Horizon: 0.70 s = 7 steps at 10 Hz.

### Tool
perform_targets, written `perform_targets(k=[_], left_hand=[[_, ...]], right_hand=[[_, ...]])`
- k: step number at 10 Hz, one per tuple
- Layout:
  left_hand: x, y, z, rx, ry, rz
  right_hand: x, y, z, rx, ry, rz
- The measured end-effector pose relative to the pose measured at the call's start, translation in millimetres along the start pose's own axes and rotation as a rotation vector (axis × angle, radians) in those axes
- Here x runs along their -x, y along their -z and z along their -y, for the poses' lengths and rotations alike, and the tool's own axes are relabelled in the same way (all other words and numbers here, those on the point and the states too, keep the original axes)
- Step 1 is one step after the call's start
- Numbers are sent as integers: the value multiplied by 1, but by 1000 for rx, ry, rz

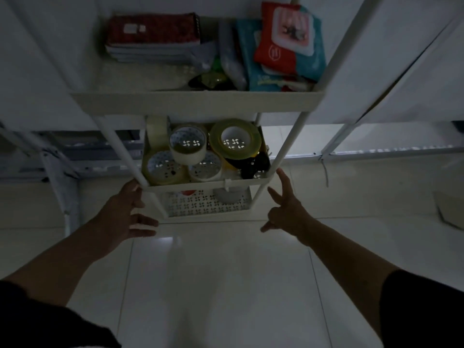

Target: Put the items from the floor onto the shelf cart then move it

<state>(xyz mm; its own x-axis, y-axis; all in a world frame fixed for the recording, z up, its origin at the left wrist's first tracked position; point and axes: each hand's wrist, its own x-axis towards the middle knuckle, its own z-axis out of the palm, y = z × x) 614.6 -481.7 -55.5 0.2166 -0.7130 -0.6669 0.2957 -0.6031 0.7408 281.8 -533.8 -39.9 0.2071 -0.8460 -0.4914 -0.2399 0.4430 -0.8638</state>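
Observation:
A white three-tier shelf cart [195, 102] stands in front of me, seen from above. Its top tray holds a stack of notebooks [153, 36] and wet-wipe packs [283, 46]. Several tape rolls [234, 140] fill the middle tray [208, 185]. The bottom tray [208, 204] is perforated, with something round and grey in it. My left hand [128, 209] is spread beside the middle tray's left front corner, one fingertip near the post. My right hand [285, 207] is spread by the right front corner, its fingers apart and holding nothing.
Pale floor tiles [216, 272] stretch between me and the cart. A white metal frame with fabric sides [376, 71] rises to the right and behind. Another frame leg [67, 217] stands at left. A pale object [449, 212] lies on the floor at far right.

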Motion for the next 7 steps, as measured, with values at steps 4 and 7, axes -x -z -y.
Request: perform_targets(k=[4, 7], left_hand=[[132, -31, -91, -97, -166, -149], [325, -51, -209, -83, -330, -98]], right_hand=[[81, -8, 131, 38, -52, -232], [226, 1, 281, -9, 75, -254]])
